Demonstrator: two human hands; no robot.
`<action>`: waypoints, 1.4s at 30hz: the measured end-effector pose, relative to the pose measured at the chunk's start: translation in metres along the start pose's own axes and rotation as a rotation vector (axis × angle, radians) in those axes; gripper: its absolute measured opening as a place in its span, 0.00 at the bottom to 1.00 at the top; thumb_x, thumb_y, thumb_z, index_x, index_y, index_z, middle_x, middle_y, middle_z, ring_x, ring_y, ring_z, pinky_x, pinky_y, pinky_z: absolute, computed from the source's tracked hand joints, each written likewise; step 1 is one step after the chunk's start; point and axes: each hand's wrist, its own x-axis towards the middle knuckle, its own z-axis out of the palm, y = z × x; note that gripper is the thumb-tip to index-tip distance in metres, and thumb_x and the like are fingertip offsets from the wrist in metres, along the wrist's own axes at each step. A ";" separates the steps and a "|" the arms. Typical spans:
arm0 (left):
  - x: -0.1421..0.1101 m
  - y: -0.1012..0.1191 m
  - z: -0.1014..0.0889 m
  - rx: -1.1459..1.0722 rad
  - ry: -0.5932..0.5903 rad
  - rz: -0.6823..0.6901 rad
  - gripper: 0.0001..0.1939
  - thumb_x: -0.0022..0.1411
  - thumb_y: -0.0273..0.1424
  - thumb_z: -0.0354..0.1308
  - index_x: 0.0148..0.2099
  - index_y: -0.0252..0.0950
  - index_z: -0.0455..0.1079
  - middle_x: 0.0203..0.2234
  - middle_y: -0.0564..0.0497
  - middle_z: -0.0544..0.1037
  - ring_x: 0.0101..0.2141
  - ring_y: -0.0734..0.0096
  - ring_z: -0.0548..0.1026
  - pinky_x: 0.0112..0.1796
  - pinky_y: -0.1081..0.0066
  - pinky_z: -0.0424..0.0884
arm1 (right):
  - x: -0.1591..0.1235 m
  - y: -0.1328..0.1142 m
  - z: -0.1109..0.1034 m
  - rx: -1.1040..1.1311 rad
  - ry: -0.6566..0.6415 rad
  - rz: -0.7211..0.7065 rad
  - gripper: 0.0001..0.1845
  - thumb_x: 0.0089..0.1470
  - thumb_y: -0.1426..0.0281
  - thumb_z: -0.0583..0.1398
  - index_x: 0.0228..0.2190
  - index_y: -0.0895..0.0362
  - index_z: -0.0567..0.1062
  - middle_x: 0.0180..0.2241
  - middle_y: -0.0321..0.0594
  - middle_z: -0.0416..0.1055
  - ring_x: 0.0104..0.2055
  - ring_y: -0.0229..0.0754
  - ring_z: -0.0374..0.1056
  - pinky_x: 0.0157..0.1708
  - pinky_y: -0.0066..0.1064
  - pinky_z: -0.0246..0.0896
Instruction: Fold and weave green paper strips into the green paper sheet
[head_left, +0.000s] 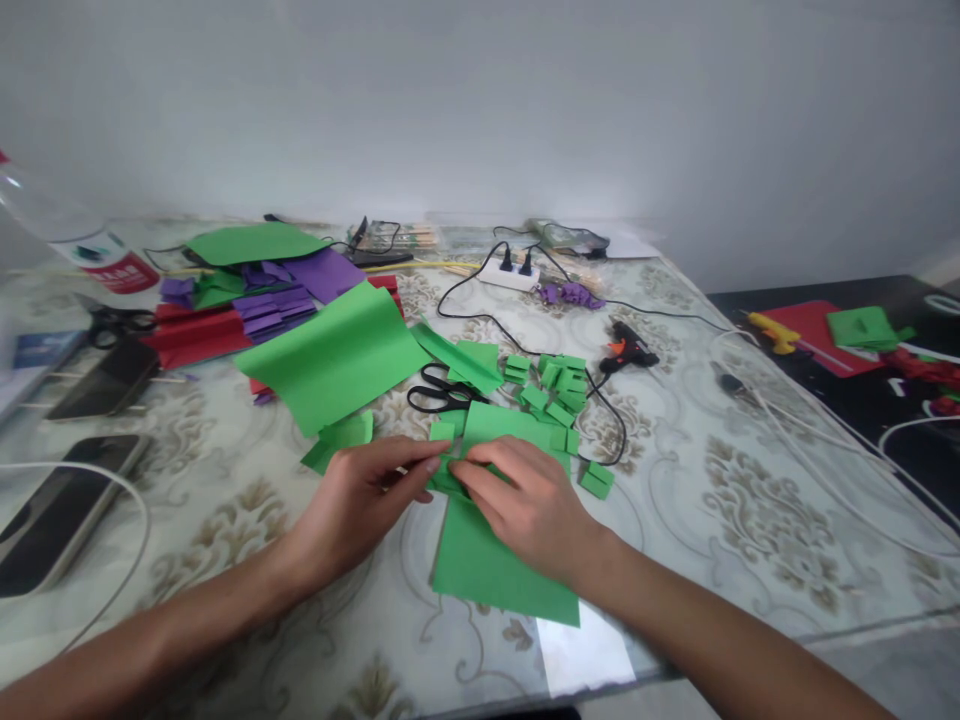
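Observation:
My left hand (pixel 371 487) and my right hand (pixel 531 500) meet over the middle of the table. Between their fingertips is a small piece of green paper (pixel 445 482), pinched from both sides and partly hidden. Beneath my right hand lies a green paper sheet (pixel 502 570). Just beyond the hands are black-handled scissors (pixel 429 398), their blades partly covered by paper. Several small folded green paper pieces (pixel 562 385) are scattered to the right of the scissors. A large curled green sheet (pixel 337 355) rests farther left.
A glue gun (pixel 628 348) and a white power strip (pixel 510 273) with black cords stand beyond the paper. Two phones (pixel 67 510) and a bottle (pixel 82 235) are on the left. Purple paper (pixel 277 308) and red paper (pixel 199 335) are piled back left. White cables cross the right side.

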 end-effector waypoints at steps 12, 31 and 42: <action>0.000 0.002 0.001 -0.243 -0.030 -0.064 0.09 0.68 0.36 0.65 0.46 0.37 0.80 0.37 0.48 0.86 0.38 0.61 0.87 0.37 0.66 0.88 | 0.003 -0.001 0.000 -0.008 0.024 0.031 0.11 0.71 0.75 0.56 0.40 0.58 0.79 0.37 0.46 0.78 0.38 0.45 0.72 0.38 0.38 0.69; -0.001 0.003 0.001 -0.085 0.005 0.000 0.06 0.67 0.31 0.65 0.43 0.38 0.83 0.33 0.52 0.86 0.27 0.69 0.84 0.30 0.73 0.85 | 0.003 -0.001 0.000 0.039 0.089 -0.008 0.09 0.69 0.78 0.57 0.43 0.61 0.79 0.43 0.49 0.81 0.44 0.46 0.77 0.46 0.38 0.75; -0.004 -0.001 -0.001 0.106 0.007 0.118 0.05 0.69 0.30 0.64 0.44 0.42 0.82 0.33 0.56 0.86 0.29 0.72 0.84 0.31 0.77 0.80 | 0.003 -0.002 0.000 0.094 0.106 -0.019 0.08 0.68 0.79 0.58 0.42 0.62 0.78 0.43 0.50 0.82 0.43 0.48 0.80 0.45 0.39 0.78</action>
